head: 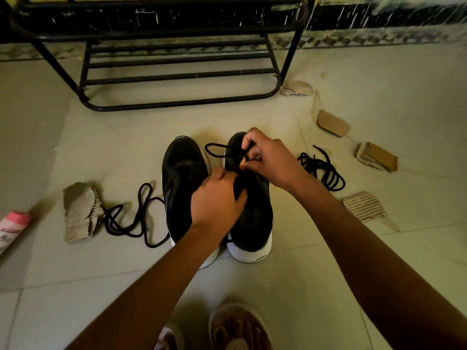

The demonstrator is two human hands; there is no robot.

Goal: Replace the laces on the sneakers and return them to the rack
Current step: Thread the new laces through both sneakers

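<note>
Pinching a black lace (214, 149) with the right hand (267, 160), thumb and curled fingers closed on it above the front eyelets of the right-side sneaker (252, 223). Gripping that same sneaker near the tongue with the left hand (217, 200), fingers curled over the edge of the upper. Both hands close together, nearly touching over the shoe.

Looping out to the left from the pinch, across the gap between the two shoes and back toward the toe: the held lace. Just beside, on the tiled floor (303, 286), the left-side sneaker (182, 178), black with a white sole like its partner, toes pointing away, heels near; the pair close together at the heel end.

Lying loose on the floor left of the left-side sneaker, a second black lace (141, 213), one bend reaching its sole. Bundled in a coil right of the right hand, apart from the shoes, a third black lace (323, 170).

Scattered around, torn cardboard pieces: one far left (78, 210), three to the right (333, 125) (376, 157) (364, 205). Beyond the toes, well apart, a black metal rack (177, 77) against the wall. At the left edge, a pink and white object (12, 223), too blurred to identify. At the bottom edge, sandalled feet (237, 327).
</note>
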